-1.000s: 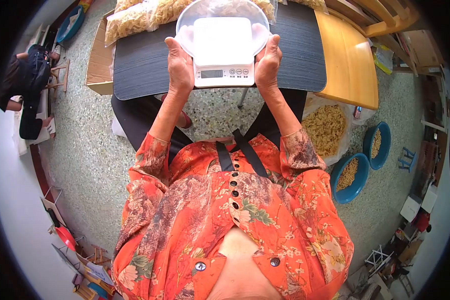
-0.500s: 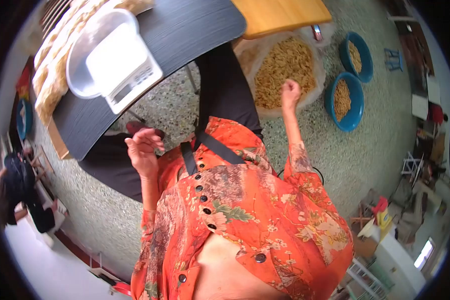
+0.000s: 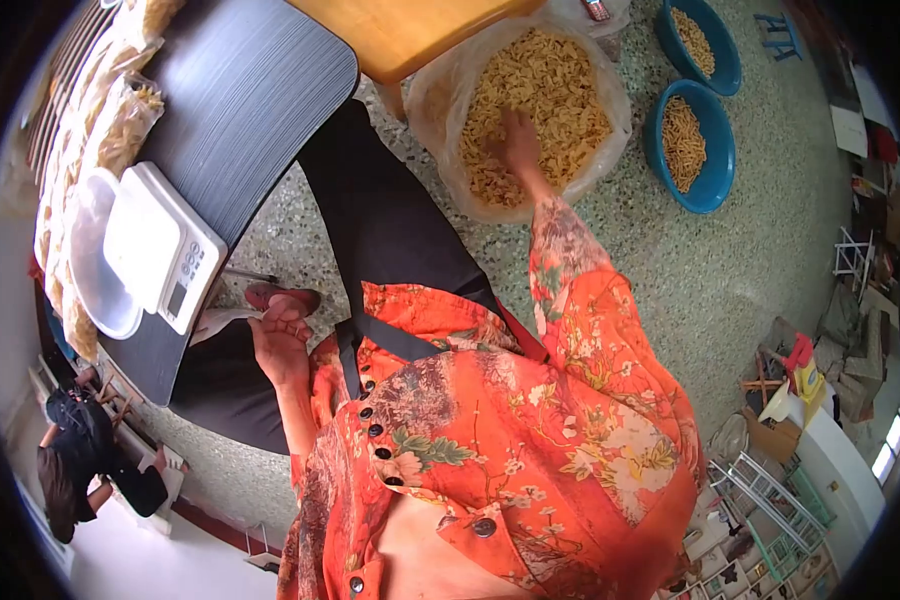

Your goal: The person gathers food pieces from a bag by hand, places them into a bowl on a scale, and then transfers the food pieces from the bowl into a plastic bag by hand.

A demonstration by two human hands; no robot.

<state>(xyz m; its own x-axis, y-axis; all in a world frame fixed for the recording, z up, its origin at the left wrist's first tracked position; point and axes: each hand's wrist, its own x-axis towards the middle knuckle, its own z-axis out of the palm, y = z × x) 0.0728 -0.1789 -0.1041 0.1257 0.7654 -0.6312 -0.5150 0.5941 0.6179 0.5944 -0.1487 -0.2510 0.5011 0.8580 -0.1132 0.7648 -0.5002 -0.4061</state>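
My right hand [image 3: 517, 145] reaches down into a large clear plastic sack [image 3: 432, 100] of yellow, flat, chip-like pieces [image 3: 560, 95]. Its fingertips are lost among the pieces, so their grip does not show. Over my lap, my left hand [image 3: 281, 348] is turned palm up with its fingers curled in. A pale, filmy thing [image 3: 220, 319], perhaps a thin plastic bag, runs from those fingers toward the table edge. Close by on the dark table [image 3: 255, 85] is a white kitchen scale [image 3: 185, 270], with a translucent bowl [image 3: 95, 255] beside it.
Filled clear bags [image 3: 120, 125] line the table's far left side. A wooden bench [image 3: 420, 30] stands beside the sack. Two blue basins [image 3: 722, 150] of stick-shaped pieces sit on the floor at right. Another person [image 3: 90, 455] is at far left.
My right hand has gone down from above the sack into the pieces. My left fingers have curled in, and the pale film shows beside them. The view has shifted.
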